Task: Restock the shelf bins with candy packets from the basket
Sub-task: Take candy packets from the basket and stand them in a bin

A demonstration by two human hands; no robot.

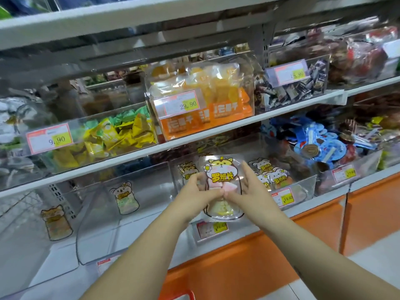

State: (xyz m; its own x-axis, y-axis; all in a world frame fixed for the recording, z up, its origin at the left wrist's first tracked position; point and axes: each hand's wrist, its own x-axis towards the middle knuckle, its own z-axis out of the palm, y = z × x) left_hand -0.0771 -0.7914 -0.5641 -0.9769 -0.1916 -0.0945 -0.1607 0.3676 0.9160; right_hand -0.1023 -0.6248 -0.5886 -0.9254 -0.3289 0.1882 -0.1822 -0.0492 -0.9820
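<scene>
I hold one candy packet (223, 176) upright in the air with both hands. Its printed face is toward me: a yellow cartoon animal and yellow characters on the top, and pink and pale yellow sweets showing through the clear lower part. My left hand (195, 194) grasps the left edge, with the fingers curled around it and the thumb on the front. My right hand (252, 190) grasps the right edge, with the thumb on the front and the index finger stretched up along the side. The two thumbs touch each other at the middle of the packet.

The packet is in front of the lower shelf, before a clear bin (307, 185), and it is not inside the bin. In this bin stand more packets of the same brand (271, 173), and a price tag (285, 198) on its front reads 16.80. Just to the left is another clear bin (97, 234), which holds a single koala packet (126, 198).

On the shelf above are a bin of yellow and green wrapped candies (121, 133) and, beside it, a bin of orange packets (216, 109).
</scene>
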